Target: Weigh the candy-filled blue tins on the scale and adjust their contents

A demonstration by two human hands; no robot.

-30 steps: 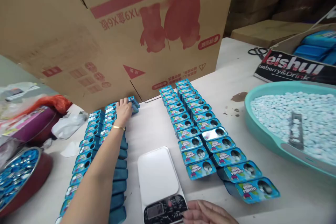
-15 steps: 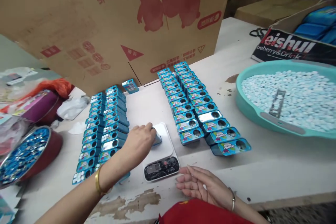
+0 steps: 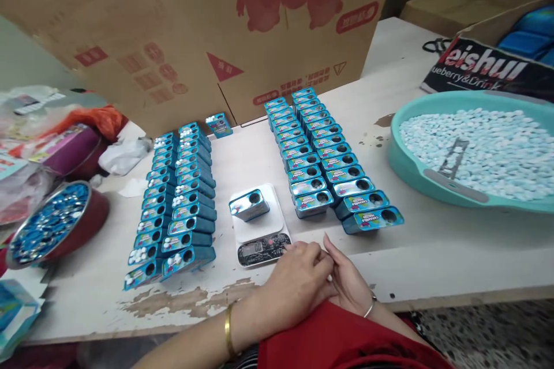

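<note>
My left hand (image 3: 298, 274), with a gold bracelet, reaches across to my right hand (image 3: 348, 285), its fingers bent and pinched over the right palm. Cupped below, the right hand has its thumb up and its fingers mostly hidden. A small white candy (image 3: 329, 278) shows between the hands, in the right palm. What the left fingertips grip is hidden. Just beyond the hands, a blue candy tin (image 3: 249, 206) with a round dark opening stands on the white kitchen scale (image 3: 265, 230). The scale's display appears to read 0.0. Neither hand touches that tin.
Two double rows of blue tins, left (image 3: 190, 225) and right (image 3: 337, 161), flank the scale. A turquoise basin (image 3: 411, 179) of white candies holds a scoop (image 3: 454, 158). A red bowl (image 3: 93, 219) of blue wrapped pieces stands left. A large carton (image 3: 173, 29) backs the table.
My left hand has let go of the tin on the scale and moved right and toward me, onto my right hand. The tin stays on the scale. The view has shifted slightly.
</note>
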